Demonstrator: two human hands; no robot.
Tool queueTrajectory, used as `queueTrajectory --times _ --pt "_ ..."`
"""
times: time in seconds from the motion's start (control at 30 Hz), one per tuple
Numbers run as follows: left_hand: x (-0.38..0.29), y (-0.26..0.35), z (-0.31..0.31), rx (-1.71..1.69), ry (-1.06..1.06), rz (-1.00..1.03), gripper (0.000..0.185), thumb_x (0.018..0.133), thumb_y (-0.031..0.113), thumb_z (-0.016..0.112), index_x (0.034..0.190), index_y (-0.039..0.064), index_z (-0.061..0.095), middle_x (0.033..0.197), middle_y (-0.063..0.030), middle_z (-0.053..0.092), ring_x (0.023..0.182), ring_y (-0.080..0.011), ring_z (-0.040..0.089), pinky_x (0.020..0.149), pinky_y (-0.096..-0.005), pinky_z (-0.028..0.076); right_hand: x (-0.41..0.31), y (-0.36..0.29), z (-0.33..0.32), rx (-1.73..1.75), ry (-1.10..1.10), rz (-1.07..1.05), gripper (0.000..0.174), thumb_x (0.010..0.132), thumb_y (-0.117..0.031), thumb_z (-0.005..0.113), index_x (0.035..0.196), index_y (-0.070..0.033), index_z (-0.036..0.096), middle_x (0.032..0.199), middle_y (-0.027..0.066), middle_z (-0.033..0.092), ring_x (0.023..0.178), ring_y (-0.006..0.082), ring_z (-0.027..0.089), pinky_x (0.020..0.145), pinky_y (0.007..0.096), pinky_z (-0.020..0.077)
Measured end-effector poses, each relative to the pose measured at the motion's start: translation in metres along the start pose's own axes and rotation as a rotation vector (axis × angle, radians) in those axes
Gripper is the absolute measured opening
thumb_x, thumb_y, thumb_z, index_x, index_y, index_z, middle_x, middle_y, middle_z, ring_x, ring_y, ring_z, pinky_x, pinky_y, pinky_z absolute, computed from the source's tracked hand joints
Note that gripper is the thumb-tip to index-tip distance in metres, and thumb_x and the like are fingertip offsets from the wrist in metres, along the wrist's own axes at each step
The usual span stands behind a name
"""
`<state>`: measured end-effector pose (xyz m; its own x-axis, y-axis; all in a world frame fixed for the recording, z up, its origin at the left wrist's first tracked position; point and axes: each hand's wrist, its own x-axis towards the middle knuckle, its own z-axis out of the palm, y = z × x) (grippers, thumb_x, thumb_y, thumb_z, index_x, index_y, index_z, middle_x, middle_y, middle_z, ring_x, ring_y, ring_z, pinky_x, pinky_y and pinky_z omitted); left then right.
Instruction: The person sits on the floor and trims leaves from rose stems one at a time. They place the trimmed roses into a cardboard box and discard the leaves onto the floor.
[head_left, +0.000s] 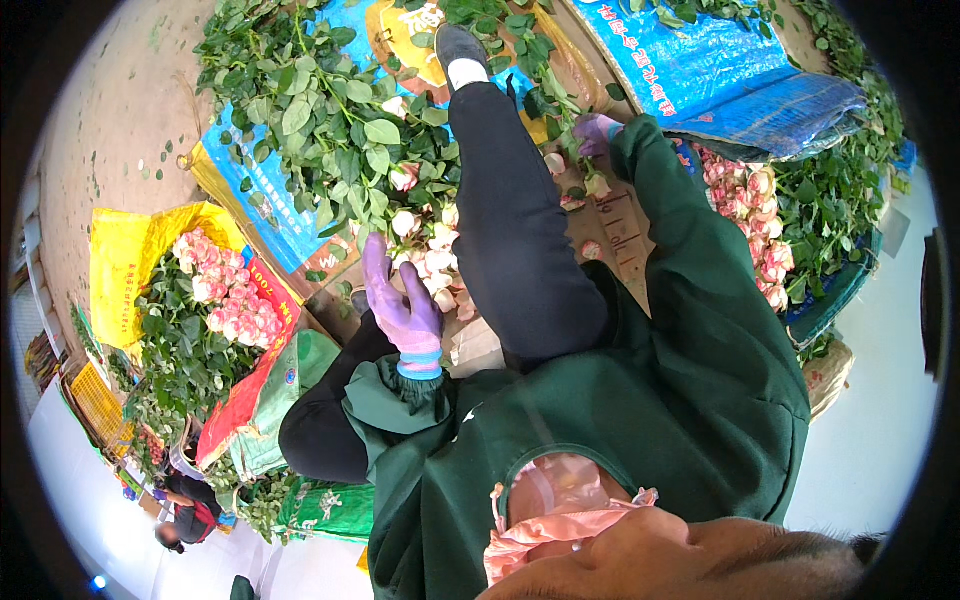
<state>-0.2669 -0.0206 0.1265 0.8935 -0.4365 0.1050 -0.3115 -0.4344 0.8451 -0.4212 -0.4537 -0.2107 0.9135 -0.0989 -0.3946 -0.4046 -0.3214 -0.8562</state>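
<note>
My left hand, in a purple glove with a blue cuff, is raised with its fingers apart and holds nothing. Beside its fingers lie pale pink roses, their leafy stems spread over a printed sack. On the far side of my raised leg, my right hand, gloved alike, is by leafy stems and the edge of a blue sack. Its fingers are partly hidden, so whether it grips a stem cannot be told. A single pale rose is just below it.
Bundled pink roses stand in a yellow and red sack at left. More roses fill a container at right. My leg stretches between my hands. Leaves litter the floor. Another person is far off, lower left.
</note>
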Motion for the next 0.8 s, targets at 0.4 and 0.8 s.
queueTrajectory --times 0.4,0.8 --pt "-0.005 -0.004 0.001 0.064 -0.012 0.086 0.045 0.094 -0.004 0.051 0.138 -0.005 0.045 0.138 -0.0233 0.052 0.125 -0.0376 0.054 0.103 -0.0408 0.047 -0.091 -0.196 0.037 0.327 1.081 0.036 0.025 0.087 -0.012 0.07 0.106 0.003 0.065 0.086 0.0081 0.065 0.08 0.0103 0.058 0.074 0.0289 0.0493" --pt "0.013 -0.02 0.011 0.116 -0.056 -0.06 0.045 0.095 0.002 0.052 0.139 -0.002 0.044 0.14 -0.0199 0.052 0.127 -0.0404 0.05 0.108 -0.0452 0.038 0.045 -0.08 -0.281 0.774 1.728 0.25 0.023 0.095 -0.017 0.058 0.114 -0.004 0.059 0.097 0.0109 0.067 0.08 0.0227 0.06 0.072 0.032 0.0492"
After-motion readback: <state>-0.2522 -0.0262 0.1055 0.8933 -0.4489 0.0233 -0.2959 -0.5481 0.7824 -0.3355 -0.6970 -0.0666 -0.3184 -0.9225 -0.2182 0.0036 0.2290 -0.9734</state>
